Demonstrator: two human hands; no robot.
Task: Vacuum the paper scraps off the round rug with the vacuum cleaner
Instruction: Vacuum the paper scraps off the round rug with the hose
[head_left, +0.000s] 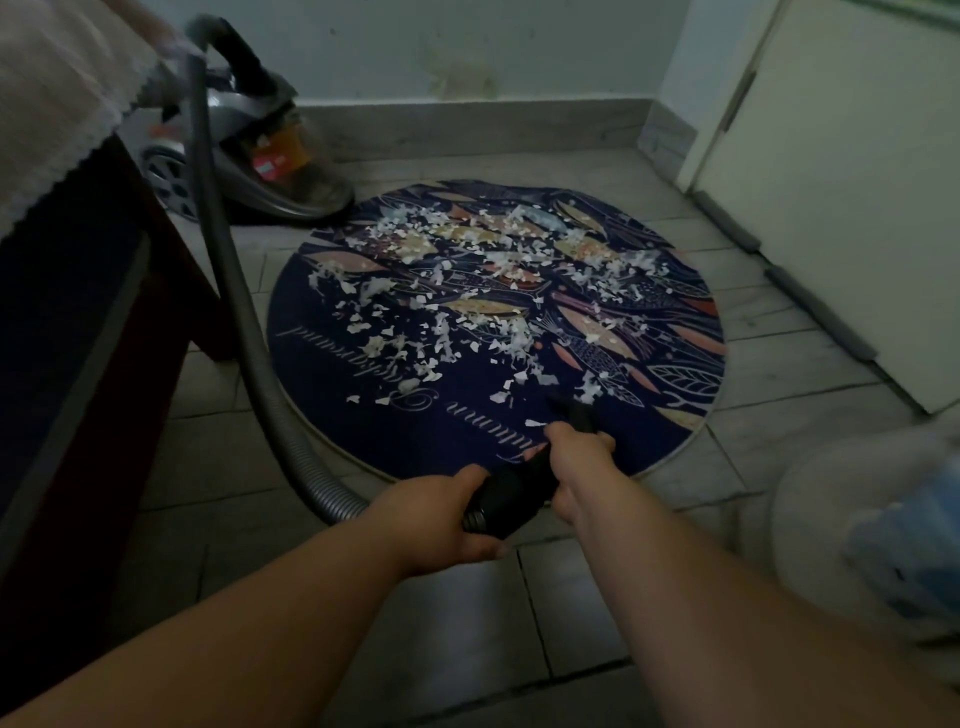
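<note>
A round dark-blue rug (332, 426) with a fish pattern lies on the tiled floor, strewn with several white paper scraps (467, 291) across its middle and far half. A grey canister vacuum cleaner (260, 150) stands at the back left, its ribbed grey hose (244, 338) curving down to my hands. My left hand (441, 514) grips the black hose handle (511, 493) at its rear end. My right hand (576, 467) grips the handle further forward. The black nozzle (574, 413) points at the rug's near edge, close to a few scraps.
A bed or table with a white lace-edged cloth (57, 104) and a dark wooden leg (176, 270) stands on the left. A white cabinet door (841, 182) is on the right. A blurred pale object (883, 530) sits at the near right. The wall skirting (467, 124) runs behind.
</note>
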